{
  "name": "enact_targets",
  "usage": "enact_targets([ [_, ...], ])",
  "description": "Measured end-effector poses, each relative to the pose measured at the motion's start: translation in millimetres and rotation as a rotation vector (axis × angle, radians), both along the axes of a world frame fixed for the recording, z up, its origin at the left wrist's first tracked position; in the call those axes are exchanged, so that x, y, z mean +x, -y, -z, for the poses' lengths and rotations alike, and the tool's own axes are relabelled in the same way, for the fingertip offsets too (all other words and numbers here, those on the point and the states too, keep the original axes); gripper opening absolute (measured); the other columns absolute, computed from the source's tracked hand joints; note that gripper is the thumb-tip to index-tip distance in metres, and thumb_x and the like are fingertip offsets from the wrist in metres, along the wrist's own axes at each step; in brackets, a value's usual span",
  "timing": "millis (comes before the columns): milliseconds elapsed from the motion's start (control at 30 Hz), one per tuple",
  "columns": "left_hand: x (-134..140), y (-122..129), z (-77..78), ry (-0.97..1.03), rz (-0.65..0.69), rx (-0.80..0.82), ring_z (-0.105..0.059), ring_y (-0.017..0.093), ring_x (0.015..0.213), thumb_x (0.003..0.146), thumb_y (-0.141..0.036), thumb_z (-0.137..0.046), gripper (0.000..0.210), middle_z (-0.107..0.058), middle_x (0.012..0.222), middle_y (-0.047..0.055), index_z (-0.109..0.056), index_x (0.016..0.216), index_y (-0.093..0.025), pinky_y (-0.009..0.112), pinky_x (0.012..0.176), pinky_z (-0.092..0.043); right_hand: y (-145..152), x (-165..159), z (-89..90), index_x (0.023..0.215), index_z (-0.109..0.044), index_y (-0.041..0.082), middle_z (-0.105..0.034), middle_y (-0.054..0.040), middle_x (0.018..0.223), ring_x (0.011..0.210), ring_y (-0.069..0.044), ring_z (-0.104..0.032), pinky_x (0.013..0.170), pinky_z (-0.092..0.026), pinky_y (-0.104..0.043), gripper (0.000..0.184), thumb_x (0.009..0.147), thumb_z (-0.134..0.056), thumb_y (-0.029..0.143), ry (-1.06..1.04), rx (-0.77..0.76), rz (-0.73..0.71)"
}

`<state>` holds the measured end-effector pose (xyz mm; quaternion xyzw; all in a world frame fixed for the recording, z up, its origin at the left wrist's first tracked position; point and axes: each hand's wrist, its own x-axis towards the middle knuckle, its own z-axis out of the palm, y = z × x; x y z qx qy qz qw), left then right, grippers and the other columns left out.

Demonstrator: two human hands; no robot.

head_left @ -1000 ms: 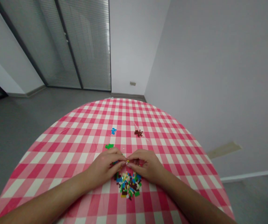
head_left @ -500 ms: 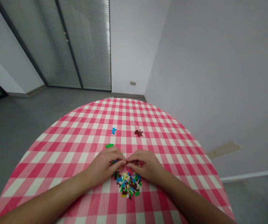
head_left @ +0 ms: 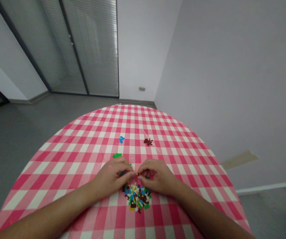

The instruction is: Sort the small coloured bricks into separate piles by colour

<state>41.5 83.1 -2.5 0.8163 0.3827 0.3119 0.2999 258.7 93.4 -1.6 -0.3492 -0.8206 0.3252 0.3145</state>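
My left hand (head_left: 115, 173) and my right hand (head_left: 156, 176) face each other just beyond a heap of small plastic building bricks (head_left: 138, 197) in mixed colours. Both are closed, thumb and forefinger pinched together. Between the fingertips shows a tiny yellow and dark brick (head_left: 137, 173); its exact shape is too small to tell. The right hand's other fingers curl in towards the palm. Some blue and green bricks lie partly hidden under my left hand. Green bricks (head_left: 117, 155) lie just beyond its knuckles.
A round table with a red-and-white checked cloth (head_left: 83, 146) carries everything. Farther back lie a small blue group of bricks (head_left: 121, 139) and a dark brown group (head_left: 148, 142). A wall (head_left: 232, 83) stands close on the right, and a glass partition (head_left: 83, 49) is behind.
My right hand's fingertips have drawn slightly right, away from the left's, and the yellow bit has come into sight between them. The left hand and the brick groups stay put.
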Motion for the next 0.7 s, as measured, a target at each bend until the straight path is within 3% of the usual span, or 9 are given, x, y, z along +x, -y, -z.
enact_targets([
  [300, -25, -15, -12.2, -0.068, -0.108, -0.03, -0.058, 0.014, 0.068, 0.094, -0.027, -0.052, 0.026, -0.061, 0.076, 0.002, -0.072, 0.081, -0.018, 0.027, 0.064, -0.044, -35, 29, 2.5, 0.074, -0.069, 0.017, -0.068, -0.0026, 0.068, 0.06, -0.013, -0.06, 0.056, -0.046, -0.022, 0.007, 0.074, -0.063, 0.015, 0.264, 0.03, 0.243],
  [467, -39, -24, -12.4, -0.185, -0.171, -0.069, -0.055, 0.014, 0.062, 0.091, -0.03, -0.054, 0.028, -0.061, 0.071, 0.001, -0.066, 0.07, -0.017, 0.026, 0.059, -0.04, -45, 40, 3.3, 0.071, -0.07, 0.017, -0.071, -0.0044, 0.069, 0.063, -0.016, -0.063, 0.057, -0.043, -0.026, 0.009, 0.075, -0.062, 0.019, 0.394, 0.006, 0.439],
  [700, -40, -23, -11.2, -0.266, -0.103, -0.111, -0.054, 0.014, 0.059, 0.09, -0.032, -0.052, 0.035, -0.06, 0.064, 0.001, -0.058, 0.06, -0.017, 0.025, 0.055, -0.036, -48, 41, 4.3, 0.079, -0.075, 0.018, -0.074, -0.0067, 0.075, 0.065, -0.02, -0.065, 0.056, -0.043, -0.028, 0.014, 0.078, -0.064, 0.027, 0.399, -0.066, 0.553],
])
